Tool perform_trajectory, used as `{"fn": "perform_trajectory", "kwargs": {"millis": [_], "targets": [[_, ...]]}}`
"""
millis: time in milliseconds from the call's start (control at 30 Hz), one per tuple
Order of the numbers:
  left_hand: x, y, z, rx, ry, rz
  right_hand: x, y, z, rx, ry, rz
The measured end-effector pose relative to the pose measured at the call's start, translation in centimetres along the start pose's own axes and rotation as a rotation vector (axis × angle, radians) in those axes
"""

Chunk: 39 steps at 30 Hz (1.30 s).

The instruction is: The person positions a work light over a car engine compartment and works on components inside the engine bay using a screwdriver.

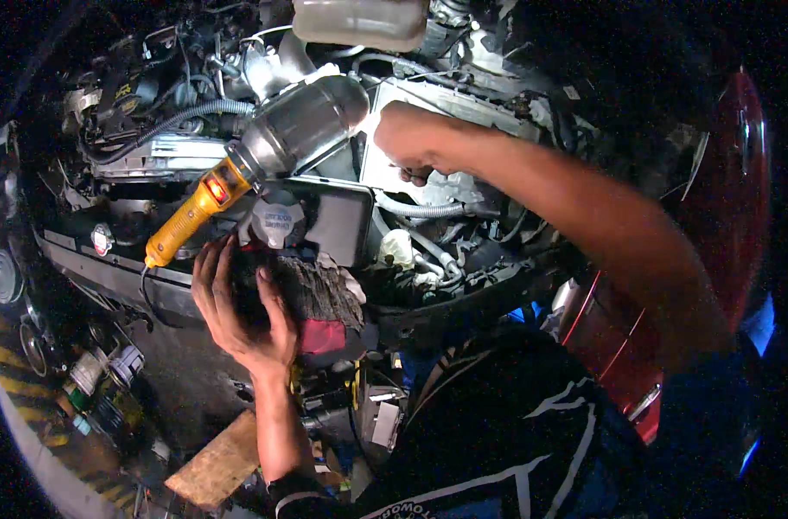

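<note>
My right hand (414, 138) is closed in a fist over the brightly lit white part (394, 169) of the engine bay, beside the head of a work lamp (191, 216). Its curled fingers hide whatever they may hold. The lamp has an orange handle and a metal hood, and lies slantwise across the engine bay. My left hand (247, 316) rests with fingers spread on the car's front edge, just below a grey round cap (277, 219). Touching or close by its thumb is a crumpled grey rag (325, 290), with a red cloth (322, 336) under it.
A translucent plastic tank (359, 22) stands at the far side. Ribbed hoses (428, 209) and wiring run through the bay. A brown board (216, 458) and assorted parts lie below at the left. Red car bodywork (731, 190) shows at the right.
</note>
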<state>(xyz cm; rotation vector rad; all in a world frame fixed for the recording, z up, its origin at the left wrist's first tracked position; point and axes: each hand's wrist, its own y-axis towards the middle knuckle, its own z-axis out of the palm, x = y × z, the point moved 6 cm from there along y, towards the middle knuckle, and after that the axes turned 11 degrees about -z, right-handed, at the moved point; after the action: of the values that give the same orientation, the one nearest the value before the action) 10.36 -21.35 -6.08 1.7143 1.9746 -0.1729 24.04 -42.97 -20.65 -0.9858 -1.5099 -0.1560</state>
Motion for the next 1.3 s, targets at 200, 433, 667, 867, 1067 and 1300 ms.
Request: {"fn": "perform_trajectory", "kwargs": {"millis": [200,433,667,867,1067,1300], "targets": [[-1.2,0.2,0.8,-0.037,-0.032,0.011,-3.1,0.2,0.0,0.092,-0.916,-0.188],[-0.4,-0.4,0.1,-0.081,-0.044,-0.077,-0.3,-1.0,0.7,0.239,-0.736,-0.507],[0.1,-0.7,-0.1,-0.098,-0.069,-0.078,-1.1,-3.0,-0.7,-0.11,0.341,0.08],[1.2,-0.5,0.5,-0.086,-0.158,-0.116,-2.1,-2.8,-3.0,0.002,0.544,0.143],[1.2,-0.7,0.0,-0.082,-0.126,-0.123,-0.1,-3.8,-2.8,0.002,0.399,0.258],[0.6,-0.3,0.1,-0.084,-0.134,-0.125,-2.0,-3.0,-3.7,-0.028,0.339,0.233]]}}
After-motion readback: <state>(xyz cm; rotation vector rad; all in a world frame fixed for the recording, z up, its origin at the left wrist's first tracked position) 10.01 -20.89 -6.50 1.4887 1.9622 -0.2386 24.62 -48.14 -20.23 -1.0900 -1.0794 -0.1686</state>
